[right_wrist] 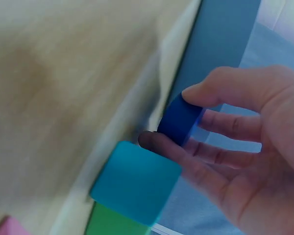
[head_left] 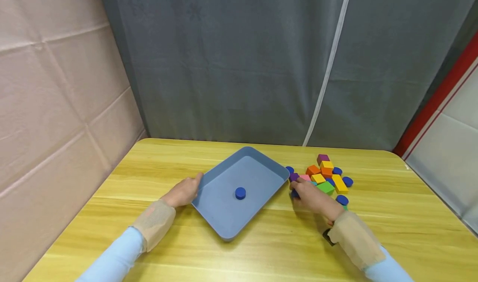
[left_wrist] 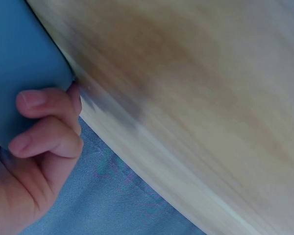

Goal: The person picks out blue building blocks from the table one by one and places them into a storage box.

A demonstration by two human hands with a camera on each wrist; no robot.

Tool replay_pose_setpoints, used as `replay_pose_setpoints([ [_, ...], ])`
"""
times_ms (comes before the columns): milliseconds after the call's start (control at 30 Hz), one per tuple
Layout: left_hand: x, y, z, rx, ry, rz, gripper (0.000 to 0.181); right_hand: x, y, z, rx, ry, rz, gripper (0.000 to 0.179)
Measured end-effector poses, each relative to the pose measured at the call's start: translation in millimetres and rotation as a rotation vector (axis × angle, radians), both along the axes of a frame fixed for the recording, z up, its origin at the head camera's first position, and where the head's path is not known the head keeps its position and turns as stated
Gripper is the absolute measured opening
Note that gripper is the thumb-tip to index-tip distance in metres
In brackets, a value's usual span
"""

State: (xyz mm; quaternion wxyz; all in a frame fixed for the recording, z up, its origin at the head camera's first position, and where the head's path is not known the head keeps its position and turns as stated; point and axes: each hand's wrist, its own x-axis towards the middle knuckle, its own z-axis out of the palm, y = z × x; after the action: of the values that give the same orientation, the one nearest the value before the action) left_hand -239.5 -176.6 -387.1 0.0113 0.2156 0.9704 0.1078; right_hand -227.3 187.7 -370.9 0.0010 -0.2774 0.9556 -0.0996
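A grey-blue rectangular tray lies at an angle on the table, with one blue disc inside. My left hand grips the tray's left side; in the left wrist view, bent fingertips press its outer wall. At the tray's right, my right hand is beside a pile of coloured blocks. In the right wrist view it pinches another blue disc between thumb and fingers. Close under those fingers are a turquoise block and a green block.
The pile includes a yellow block, an orange block, a purple block and several blue discs, one of them a blue disc near the right wrist. A grey curtain hangs behind the wooden table.
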Motion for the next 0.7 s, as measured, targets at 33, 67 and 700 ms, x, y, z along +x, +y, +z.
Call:
replay_pose_setpoints([
  [33, 0.1, 0.1, 0.1, 0.000, 0.000, 0.000, 0.037, 0.2, 0, 1.6, -0.004, -0.007, -0.005, 0.026],
  [67, 0.1, 0.2, 0.0, 0.000, 0.001, 0.000, 0.037, 0.5, 0, 2.7, -0.011, -0.012, -0.013, 0.026],
  [700, 0.1, 0.3, -0.5, 0.008, -0.008, 0.011, 0.035, 0.8, -9, 12.7, -0.125, 0.179, 0.006, 0.032],
])
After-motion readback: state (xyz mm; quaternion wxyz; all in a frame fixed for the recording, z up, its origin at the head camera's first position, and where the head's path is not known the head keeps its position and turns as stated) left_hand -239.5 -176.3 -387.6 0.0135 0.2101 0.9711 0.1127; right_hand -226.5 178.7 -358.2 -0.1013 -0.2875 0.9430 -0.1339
